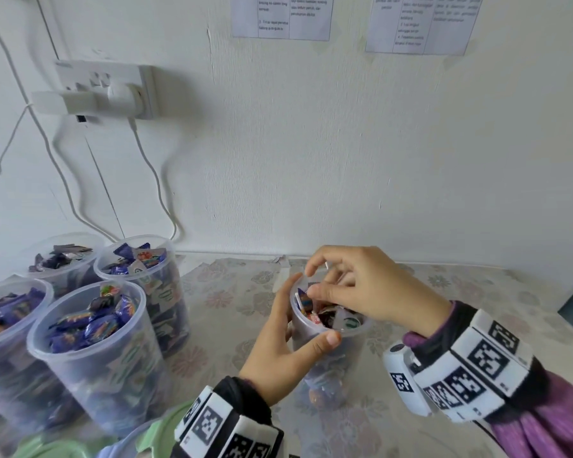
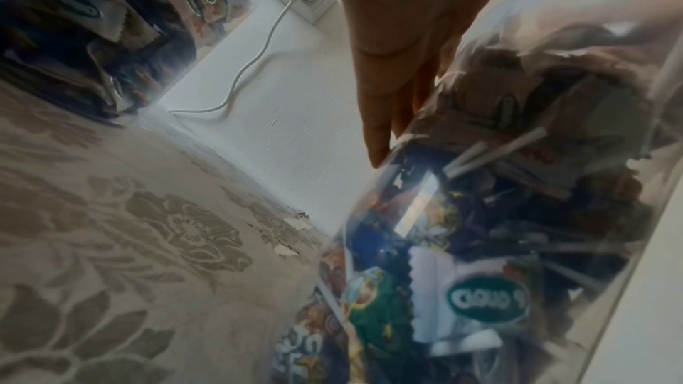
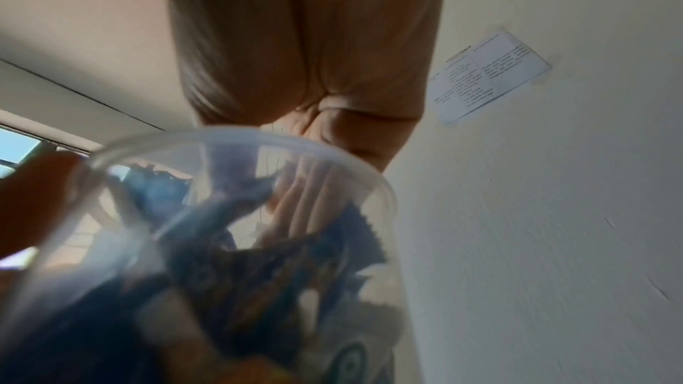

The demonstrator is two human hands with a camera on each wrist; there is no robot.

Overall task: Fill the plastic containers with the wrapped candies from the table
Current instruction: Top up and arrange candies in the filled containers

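Left hand (image 1: 280,345) is wrapping the clear plastic container (image 1: 325,361) near its rim, thumb on the near side, fingers curling round the far side. The container is standing upright on the table (image 1: 232,302), right of centre, packed nearly to the top with wrapped candies (image 1: 328,317).

Right hand (image 1: 361,285) is hovering over the container mouth, fingers curled and dipping in among the top candies. Thumb and forefinger are pinching together at the rim; what exactly they're pinching is hidden, can't tell. Right wrist view is showing fingertips (image 3: 303,200) inside the rim through the plastic, blurred.

Four more filled containers (image 1: 90,352) are sitting in a cluster on the table's left side, well apart from the held one. Green lids (image 1: 159,431) are lying at the near edge. A wall socket (image 1: 110,87) with plugs and white cables is sitting above the cluster.
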